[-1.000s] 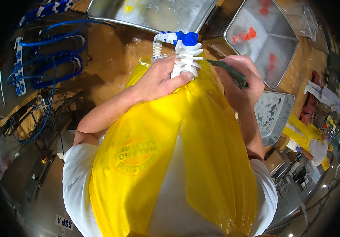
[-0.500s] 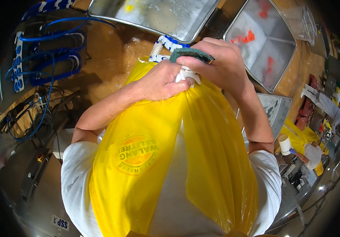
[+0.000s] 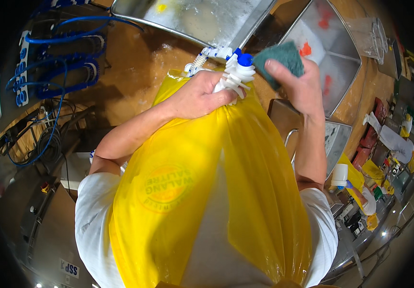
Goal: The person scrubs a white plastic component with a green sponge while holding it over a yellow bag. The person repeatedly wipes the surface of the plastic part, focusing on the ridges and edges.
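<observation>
My left hand [image 3: 200,96] is closed round a chain of white plastic links [image 3: 236,77] with a blue piece at its upper end, held against the front of my yellow plastic apron [image 3: 168,149]. More white and blue links [image 3: 198,63] lie on the table just beyond that hand. My right hand [image 3: 305,89] grips a dark green scouring pad [image 3: 281,62], thumb pressed on its face. The pad is up and to the right of the chain, apart from it. The links inside my left fist are hidden.
A metal basin [image 3: 202,24] of cloudy, foamy water stands ahead. Another steel basin [image 3: 346,67] with suds and red bits is at right. Blue chain loops [image 3: 72,77] and a blue hose [image 3: 91,19] are at left. A person in yellow [image 3: 360,182] is far right.
My right hand has moved right with the scouring pad, away from the chain. The chain's blue-tipped end now shows above my left hand, which stays about where it was.
</observation>
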{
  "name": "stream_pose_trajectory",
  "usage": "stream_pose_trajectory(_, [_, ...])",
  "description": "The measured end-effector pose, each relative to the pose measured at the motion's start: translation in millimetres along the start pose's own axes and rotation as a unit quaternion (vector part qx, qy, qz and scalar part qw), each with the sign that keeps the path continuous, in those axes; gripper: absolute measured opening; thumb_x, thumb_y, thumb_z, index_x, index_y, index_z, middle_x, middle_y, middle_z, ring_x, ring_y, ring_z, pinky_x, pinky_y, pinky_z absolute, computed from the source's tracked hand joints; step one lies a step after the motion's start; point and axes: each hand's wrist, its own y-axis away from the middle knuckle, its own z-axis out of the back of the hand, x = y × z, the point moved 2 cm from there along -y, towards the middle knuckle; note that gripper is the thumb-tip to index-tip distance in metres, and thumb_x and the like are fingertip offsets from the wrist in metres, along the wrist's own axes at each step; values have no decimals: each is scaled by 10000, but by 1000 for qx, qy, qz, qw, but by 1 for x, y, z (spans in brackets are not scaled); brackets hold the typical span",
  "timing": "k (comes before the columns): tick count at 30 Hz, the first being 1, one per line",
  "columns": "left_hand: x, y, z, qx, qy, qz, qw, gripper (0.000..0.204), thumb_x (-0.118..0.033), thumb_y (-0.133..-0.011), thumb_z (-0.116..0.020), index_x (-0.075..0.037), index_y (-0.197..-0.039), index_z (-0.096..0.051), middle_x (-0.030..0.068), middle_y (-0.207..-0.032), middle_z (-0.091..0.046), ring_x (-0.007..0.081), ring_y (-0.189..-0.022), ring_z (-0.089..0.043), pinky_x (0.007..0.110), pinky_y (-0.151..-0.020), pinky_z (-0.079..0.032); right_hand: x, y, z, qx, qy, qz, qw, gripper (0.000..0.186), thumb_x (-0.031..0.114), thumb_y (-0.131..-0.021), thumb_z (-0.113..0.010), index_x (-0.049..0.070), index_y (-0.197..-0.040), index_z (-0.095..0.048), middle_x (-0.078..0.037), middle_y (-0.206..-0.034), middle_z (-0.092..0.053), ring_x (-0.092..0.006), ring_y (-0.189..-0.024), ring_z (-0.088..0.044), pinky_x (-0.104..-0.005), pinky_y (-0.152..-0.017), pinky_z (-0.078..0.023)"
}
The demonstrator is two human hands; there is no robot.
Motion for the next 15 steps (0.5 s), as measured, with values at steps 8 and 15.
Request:
stream_pose_trajectory(8, [9, 0, 6, 15, -40, 9, 999, 258, -225, -980, -628, -13, -1109, -700, 42, -894, -702, 123, -838, -627, 321, -799, -533, 10, 8, -30, 3, 304, 248, 920, 173, 130, -878, -845, 48, -1019, -788, -93, -862, -726, -269, -740, -690, -350, -676, -548])
stream_pose_trajectory(15, [4, -9, -2, 9, -15, -23, 1000, 251, -230, -963, -631, -18, -1078, -699, 72, -848, -684, 152, -805, -634, 337, -773, -537, 7, 3, -18, 46, 210, 218, 952, 162, 159, -857, -844, 71, -979, -784, -58, -824, -707, -287, -733, -676, -373, -688, -530])
